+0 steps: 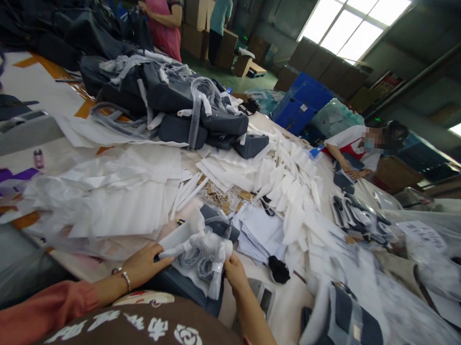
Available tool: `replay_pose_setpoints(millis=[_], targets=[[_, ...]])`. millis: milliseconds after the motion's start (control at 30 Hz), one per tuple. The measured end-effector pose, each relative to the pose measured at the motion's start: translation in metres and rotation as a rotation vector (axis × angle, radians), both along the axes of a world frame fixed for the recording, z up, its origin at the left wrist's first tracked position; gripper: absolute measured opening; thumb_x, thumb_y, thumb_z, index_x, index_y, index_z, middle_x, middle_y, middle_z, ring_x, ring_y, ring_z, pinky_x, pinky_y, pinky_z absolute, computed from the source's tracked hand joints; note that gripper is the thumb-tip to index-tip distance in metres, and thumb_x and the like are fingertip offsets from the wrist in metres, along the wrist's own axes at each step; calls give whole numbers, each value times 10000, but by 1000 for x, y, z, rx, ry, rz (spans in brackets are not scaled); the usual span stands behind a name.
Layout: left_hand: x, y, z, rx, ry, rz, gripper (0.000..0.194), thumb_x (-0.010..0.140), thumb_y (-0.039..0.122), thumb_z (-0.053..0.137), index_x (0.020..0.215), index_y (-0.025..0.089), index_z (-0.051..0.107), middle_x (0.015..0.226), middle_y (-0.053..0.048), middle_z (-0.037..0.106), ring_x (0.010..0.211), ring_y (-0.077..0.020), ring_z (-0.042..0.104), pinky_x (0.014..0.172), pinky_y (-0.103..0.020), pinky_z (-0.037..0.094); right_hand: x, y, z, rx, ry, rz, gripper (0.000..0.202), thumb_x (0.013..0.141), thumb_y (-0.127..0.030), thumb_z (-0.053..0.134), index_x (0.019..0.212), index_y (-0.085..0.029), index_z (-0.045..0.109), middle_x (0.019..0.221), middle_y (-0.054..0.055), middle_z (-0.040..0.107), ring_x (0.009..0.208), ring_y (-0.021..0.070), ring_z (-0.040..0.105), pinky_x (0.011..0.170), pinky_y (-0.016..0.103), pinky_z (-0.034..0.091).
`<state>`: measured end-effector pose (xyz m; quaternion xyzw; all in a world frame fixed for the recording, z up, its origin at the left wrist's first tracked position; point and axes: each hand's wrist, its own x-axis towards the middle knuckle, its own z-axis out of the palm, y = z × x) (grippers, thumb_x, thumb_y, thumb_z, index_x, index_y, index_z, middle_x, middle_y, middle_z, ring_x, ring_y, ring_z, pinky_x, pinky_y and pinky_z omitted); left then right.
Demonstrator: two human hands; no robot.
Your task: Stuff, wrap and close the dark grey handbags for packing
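A dark blue bag (209,301) lies close to my body at the table's front edge. On it sits white foam wrapping with a coiled strap in clear film (205,263). My left hand (147,265) pinches the wrapping at its left side, thumb and fingers pressed together. My right hand (236,272) closes on the right edge of the same wrapping. The tips of both hands are partly hidden by the foam. A dark flap (219,223) shows just behind the wrapping.
Piled dark bags (168,92) stand at the back left. White foam sheets (129,195) spread across the middle. Another wrapped bag (356,334) lies at right, a black bundle (279,269) nearer. A person (356,150) works at the far right; two people stand behind.
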<state>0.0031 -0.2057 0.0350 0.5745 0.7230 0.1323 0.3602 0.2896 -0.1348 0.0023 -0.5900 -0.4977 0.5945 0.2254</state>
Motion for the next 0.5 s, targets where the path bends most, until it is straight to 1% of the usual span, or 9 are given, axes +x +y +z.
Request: replay_pose_setpoints(millis=[67, 133, 200, 233, 300, 367, 433, 500], targets=[[-2, 6, -4, 26, 1, 88, 445, 800, 580, 385, 715, 189, 581, 813, -52, 604, 809, -211, 571, 746, -306, 403, -6, 1, -6, 58, -47, -55, 289, 757, -398, 528, 937, -185, 604, 807, 32, 650, 807, 209, 574, 684, 294, 446], [-4, 16, -10, -14, -9, 206, 411, 810, 547, 379, 721, 185, 551, 760, -39, 600, 761, -202, 577, 710, -302, 409, -10, 0, -13, 121, -129, -105, 253, 758, -377, 521, 911, -189, 594, 865, 49, 656, 854, 216, 579, 751, 308, 437], [-6, 28, -18, -60, -63, 302, 336, 785, 488, 448, 861, 173, 537, 783, -32, 611, 745, -193, 588, 677, -286, 418, -12, -1, -17, 160, -206, -142, 228, 766, -356, 497, 889, -185, 583, 893, 73, 652, 867, 223, 580, 787, 320, 423], [-7, 35, -22, -83, -108, 318, 334, 763, 442, 489, 952, 167, 515, 796, -28, 616, 735, -186, 593, 659, -277, 423, -13, -3, -18, 168, -231, -155, 227, 769, -348, 485, 889, -179, 578, 895, 84, 649, 867, 227, 579, 793, 328, 419], [-8, 45, -28, -128, -205, 281, 407, 716, 333, 542, 1077, 163, 465, 789, -13, 623, 691, -172, 599, 614, -259, 426, -11, -6, -17, 170, -248, -166, 232, 755, -330, 493, 898, -169, 579, 887, 90, 649, 859, 231, 578, 787, 334, 421], [-9, 51, -32, -184, -275, 207, 436, 679, 252, 550, 1097, 166, 463, 721, 8, 620, 625, -164, 594, 568, -251, 420, -7, -11, -13, 138, -203, -116, 241, 707, -301, 547, 898, -163, 598, 839, 67, 655, 809, 217, 584, 747, 315, 437], [-11, 52, -32, -209, -316, 167, 446, 651, 224, 556, 1085, 163, 476, 668, 21, 614, 594, -167, 590, 545, -251, 417, 0, -19, -7, 17, -104, 22, 241, 652, -278, 601, 861, -160, 628, 732, 29, 648, 690, 186, 576, 661, 288, 447], [-14, 48, -31, -227, -371, 142, 470, 636, 234, 563, 1091, 159, 471, 682, 18, 627, 631, -181, 604, 562, -256, 427, 7, -28, -1, -136, -20, 166, 207, 616, -275, 634, 779, -148, 651, 593, -4, 601, 547, 149, 523, 557, 267, 423]])
